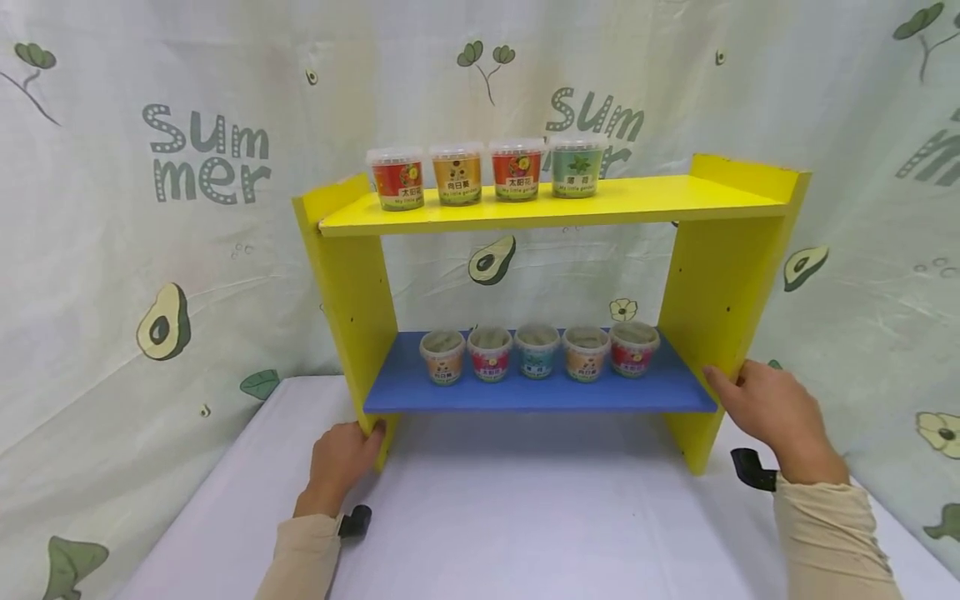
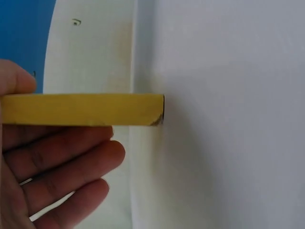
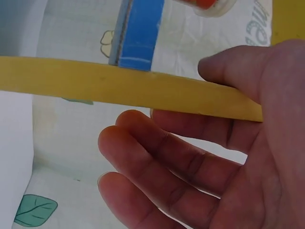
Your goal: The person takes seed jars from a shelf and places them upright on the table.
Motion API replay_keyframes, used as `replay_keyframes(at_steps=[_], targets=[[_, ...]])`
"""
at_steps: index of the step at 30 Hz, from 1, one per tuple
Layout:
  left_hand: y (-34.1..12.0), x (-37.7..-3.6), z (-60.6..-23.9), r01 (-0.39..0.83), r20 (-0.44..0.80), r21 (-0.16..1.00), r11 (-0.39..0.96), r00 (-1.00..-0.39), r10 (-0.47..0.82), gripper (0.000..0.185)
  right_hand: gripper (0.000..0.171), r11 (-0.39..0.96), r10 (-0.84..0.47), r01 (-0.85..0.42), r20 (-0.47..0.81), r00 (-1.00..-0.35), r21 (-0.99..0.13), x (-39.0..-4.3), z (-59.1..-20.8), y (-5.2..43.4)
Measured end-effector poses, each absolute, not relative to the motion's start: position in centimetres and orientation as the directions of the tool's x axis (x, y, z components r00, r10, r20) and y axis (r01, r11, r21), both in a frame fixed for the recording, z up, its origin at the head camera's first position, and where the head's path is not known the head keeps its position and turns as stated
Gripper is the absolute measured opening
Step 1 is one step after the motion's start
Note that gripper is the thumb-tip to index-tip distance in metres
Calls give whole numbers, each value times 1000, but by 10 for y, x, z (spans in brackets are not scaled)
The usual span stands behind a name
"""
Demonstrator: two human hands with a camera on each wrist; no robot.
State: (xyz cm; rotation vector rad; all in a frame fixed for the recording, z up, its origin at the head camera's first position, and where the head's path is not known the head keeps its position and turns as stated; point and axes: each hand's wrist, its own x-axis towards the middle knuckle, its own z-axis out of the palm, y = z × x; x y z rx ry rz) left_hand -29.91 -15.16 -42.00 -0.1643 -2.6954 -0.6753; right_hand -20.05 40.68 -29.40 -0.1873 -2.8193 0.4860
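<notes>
A two-tier shelf has a yellow top board (image 1: 555, 215), a blue lower board (image 1: 540, 398) and yellow side panels. My left hand (image 1: 347, 460) pinches the left panel (image 1: 339, 308) near its foot, below the blue board. In the left wrist view the thumb lies on one face of that panel (image 2: 81, 109) and the fingers on the other. Higher up, at about the blue board's level, my right hand (image 1: 776, 414) holds the right panel (image 1: 720, 292). Its thumb and fingers straddle the panel's edge (image 3: 133, 90) in the right wrist view.
Several labelled plastic cups, including a green one (image 1: 577, 171), stand lidded along the top board. Several more cups, one with a red label (image 1: 490, 358), line the blue board. White cloth covers the table (image 1: 525, 517). Behind hangs a printed curtain (image 1: 217, 275).
</notes>
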Motion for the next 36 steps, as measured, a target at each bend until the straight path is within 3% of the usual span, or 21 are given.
replay_keyframes(at_steps=[20, 36], targets=[[-158, -294, -423, 217, 377, 413, 884, -925, 51, 47, 62, 951, 144, 83, 188, -971, -299, -201, -284, 417], [-159, -291, -424, 288, 457, 372, 883, -884, 96, 45, 63, 960, 120, 73, 162, -980, -271, -202, -279, 423]])
